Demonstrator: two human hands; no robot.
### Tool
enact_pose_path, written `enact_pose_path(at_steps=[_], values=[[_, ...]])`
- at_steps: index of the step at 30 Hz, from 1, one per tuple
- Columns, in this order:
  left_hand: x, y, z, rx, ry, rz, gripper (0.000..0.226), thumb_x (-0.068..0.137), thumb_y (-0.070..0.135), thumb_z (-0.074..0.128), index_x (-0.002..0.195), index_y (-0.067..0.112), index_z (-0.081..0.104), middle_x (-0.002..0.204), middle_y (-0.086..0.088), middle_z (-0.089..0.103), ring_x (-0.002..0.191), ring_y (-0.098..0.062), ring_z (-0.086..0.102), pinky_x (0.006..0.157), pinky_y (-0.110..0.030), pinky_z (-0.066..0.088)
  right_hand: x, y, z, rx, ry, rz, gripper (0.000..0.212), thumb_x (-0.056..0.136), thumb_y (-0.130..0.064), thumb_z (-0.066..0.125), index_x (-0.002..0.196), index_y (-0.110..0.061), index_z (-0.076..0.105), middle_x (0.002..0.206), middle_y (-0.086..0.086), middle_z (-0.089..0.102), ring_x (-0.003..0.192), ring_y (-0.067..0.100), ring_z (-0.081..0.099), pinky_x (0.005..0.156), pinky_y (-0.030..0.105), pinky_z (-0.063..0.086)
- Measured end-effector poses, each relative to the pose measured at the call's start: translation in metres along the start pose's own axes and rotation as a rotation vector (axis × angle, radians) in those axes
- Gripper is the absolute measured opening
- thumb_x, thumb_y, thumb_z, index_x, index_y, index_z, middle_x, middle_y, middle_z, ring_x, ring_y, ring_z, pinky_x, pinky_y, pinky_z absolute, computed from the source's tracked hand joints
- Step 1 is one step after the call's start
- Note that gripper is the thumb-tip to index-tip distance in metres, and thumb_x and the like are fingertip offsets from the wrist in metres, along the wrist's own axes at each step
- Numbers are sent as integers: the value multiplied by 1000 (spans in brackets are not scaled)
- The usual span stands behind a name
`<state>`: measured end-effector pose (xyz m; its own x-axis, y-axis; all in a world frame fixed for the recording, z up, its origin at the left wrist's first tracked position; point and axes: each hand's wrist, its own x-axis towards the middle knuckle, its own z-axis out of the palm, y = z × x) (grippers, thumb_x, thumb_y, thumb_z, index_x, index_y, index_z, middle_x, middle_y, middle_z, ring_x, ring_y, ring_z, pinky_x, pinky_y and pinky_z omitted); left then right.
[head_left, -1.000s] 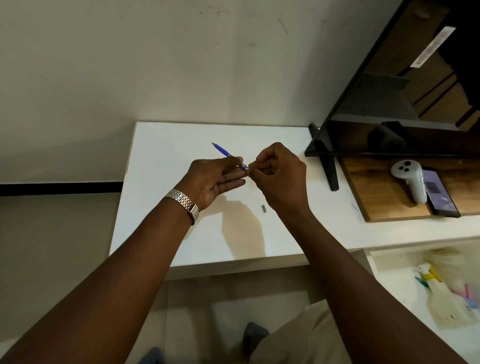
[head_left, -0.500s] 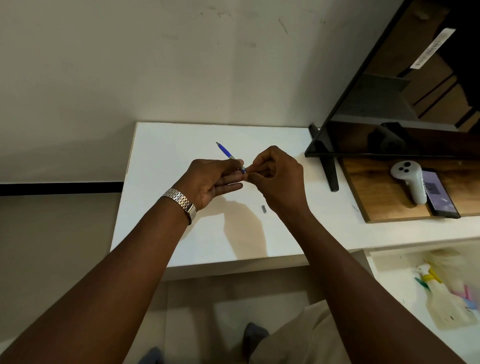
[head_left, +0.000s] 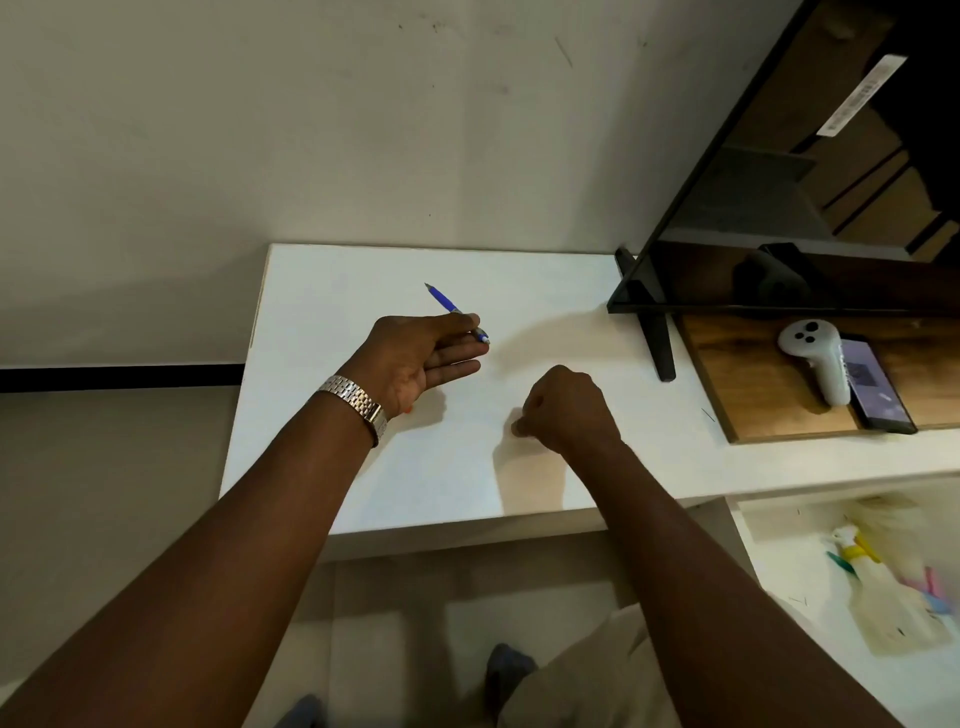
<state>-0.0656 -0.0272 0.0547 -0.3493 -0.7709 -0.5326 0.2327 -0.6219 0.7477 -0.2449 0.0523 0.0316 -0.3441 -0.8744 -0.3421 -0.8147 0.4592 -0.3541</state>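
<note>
My left hand (head_left: 426, 358) hovers over the white table (head_left: 322, 415), pinching a blue pen (head_left: 441, 301) between thumb and forefinger. The pen's tip points to the far left, and the other fingers lie straight. My right hand (head_left: 566, 410) is down on the table to the right, apart from the left hand. Its fingers are curled, and thumb and fingertip meet at the surface. The small dark piece that lay there is hidden under those fingertips.
A dark monitor (head_left: 779, 208) on a black stand (head_left: 657, 338) rises at the right. On a wooden board (head_left: 753, 395) beside it lie a white controller (head_left: 815, 358) and a phone (head_left: 872, 384). A spray bottle (head_left: 883, 587) lies lower right. A wall backs the table.
My right hand has let go of the pen's end and dropped toward me onto the table, covering the small dark piece. My left hand keeps the pen, moved slightly left.
</note>
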Motion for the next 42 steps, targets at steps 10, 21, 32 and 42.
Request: enact_pose_path(at_steps=[10, 21, 32, 42], values=[[0, 2, -2, -6, -6, 4, 17, 85, 9, 81, 96, -2, 75, 86, -16, 81, 80, -23, 81, 74, -37, 67, -2, -7, 11, 74, 149, 41, 20, 76, -12, 77, 93, -3, 72, 92, 14, 76, 89, 34, 73, 78, 36, 61], [3, -1, -1, -63, 5, 22, 13, 88, 5, 77, 97, -3, 75, 89, -19, 81, 83, -26, 81, 68, -36, 66, -27, -42, -38, 602, 355, -292, 5, 83, -14, 78, 83, -16, 83, 61, -16, 72, 62, 11, 74, 66, 41, 67], [9, -4, 0, -82, -6, 15, 12, 85, 4, 79, 94, -4, 75, 87, -20, 81, 81, -28, 81, 64, -35, 65, -22, -38, -29, 500, 364, -322, 7, 82, -11, 79, 87, -13, 84, 64, -16, 69, 54, -4, 64, 56, 10, 51], [6, -4, 0, -1, -21, 40, 18, 86, 8, 79, 101, -1, 77, 93, -19, 82, 86, -27, 81, 64, -34, 65, -23, -42, -22, 580, 385, -320, 5, 85, -11, 79, 85, -13, 83, 67, -9, 72, 63, 5, 70, 59, 11, 52]])
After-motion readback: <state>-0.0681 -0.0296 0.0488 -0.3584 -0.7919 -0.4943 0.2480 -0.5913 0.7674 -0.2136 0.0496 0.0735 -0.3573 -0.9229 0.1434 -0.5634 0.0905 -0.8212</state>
